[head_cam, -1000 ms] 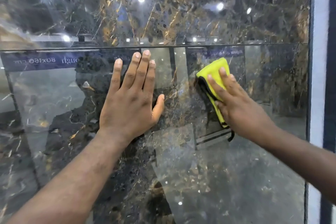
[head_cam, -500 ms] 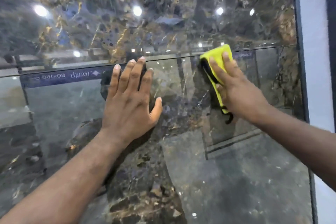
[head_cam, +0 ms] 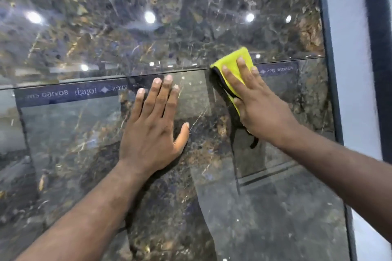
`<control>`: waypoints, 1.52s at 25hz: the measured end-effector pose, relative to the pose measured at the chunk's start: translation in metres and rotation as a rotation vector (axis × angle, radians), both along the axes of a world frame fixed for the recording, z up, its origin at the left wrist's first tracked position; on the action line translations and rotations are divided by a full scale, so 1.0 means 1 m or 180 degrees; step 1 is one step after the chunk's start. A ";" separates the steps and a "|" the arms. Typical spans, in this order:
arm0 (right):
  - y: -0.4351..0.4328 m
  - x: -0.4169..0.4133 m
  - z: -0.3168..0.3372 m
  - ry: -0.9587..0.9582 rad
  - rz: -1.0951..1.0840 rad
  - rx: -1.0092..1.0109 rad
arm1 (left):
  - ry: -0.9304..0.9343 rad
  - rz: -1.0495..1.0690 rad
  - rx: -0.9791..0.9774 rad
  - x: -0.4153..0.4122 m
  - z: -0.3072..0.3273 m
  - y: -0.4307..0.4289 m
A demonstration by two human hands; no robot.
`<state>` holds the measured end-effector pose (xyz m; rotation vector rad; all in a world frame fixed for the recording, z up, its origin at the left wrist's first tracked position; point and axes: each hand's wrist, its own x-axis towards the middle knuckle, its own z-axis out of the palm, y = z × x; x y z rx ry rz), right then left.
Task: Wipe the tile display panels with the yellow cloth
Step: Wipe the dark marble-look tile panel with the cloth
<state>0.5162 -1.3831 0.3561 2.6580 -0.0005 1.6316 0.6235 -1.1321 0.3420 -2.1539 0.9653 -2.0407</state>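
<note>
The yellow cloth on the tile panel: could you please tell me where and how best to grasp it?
I would pinch the folded yellow cloth at its upper left corner, coming from above and left. That corner juts out past the fingers of the right hand, which presses the rest flat on the dark marbled tile panel, so only there is an edge free.
</note>
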 end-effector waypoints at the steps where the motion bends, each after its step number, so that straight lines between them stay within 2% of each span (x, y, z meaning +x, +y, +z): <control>1: 0.004 0.005 -0.004 -0.0226 0.0039 -0.0240 | -0.0022 0.0080 0.0004 0.003 -0.003 -0.001; 3: 0.000 0.012 -0.036 -0.0379 0.0052 -0.0771 | -0.0052 0.0170 -0.0007 0.005 -0.006 -0.003; 5: -0.012 0.005 -0.059 -0.0035 -0.0072 -0.0824 | -0.0067 0.0235 -0.0005 0.005 -0.007 -0.003; 10: -0.008 0.004 -0.002 -0.0120 -0.0039 0.0168 | -0.0049 0.0337 0.0040 0.005 -0.009 -0.004; 12: 0.008 0.010 -0.012 -0.0291 0.0043 -0.0117 | -0.0085 0.0341 0.0028 0.006 -0.009 -0.004; 14: 0.009 0.011 -0.051 -0.0165 0.0069 -0.0694 | -0.0118 0.0304 0.0022 0.006 -0.009 -0.004; 16: -0.007 0.003 -0.075 0.0098 -0.0107 -0.0899 | -0.0113 0.0247 0.0027 0.007 -0.010 -0.004; 21: -0.026 -0.002 -0.007 -0.0083 -0.0109 0.0405 | -0.0048 0.0197 0.0071 0.006 -0.010 -0.004; 24: 0.012 0.005 -0.016 -0.0166 -0.0119 0.0174 | -0.0017 0.0134 0.0084 0.006 -0.009 -0.002; 26: 0.022 0.002 -0.054 0.0044 -0.0128 -0.0116 | -0.0014 0.0079 0.0104 0.006 -0.009 -0.001; 28: 0.005 -0.007 -0.072 0.0372 -0.0235 -0.0136 | 0.0021 0.0008 0.0138 0.006 -0.010 -0.001; 29: -0.009 -0.011 -0.064 0.0434 -0.0282 -0.0001 | 0.0030 -0.0011 0.0165 0.006 -0.010 -0.001; 32: -0.022 -0.009 -0.005 0.0107 -0.0349 0.0890 | 0.0026 -0.0002 0.0240 0.007 -0.010 0.001; 33: -0.015 -0.005 0.007 0.0068 -0.0342 0.0988 | 0.0030 -0.0003 0.0234 0.007 -0.010 0.002; 35: 0.011 -0.004 0.001 0.0106 -0.0286 0.0804 | 0.0042 -0.0003 0.0243 0.005 -0.010 0.001; 38: 0.015 -0.010 -0.062 0.0331 -0.0102 0.0094 | 0.0115 -0.0035 0.0249 0.003 -0.008 0.003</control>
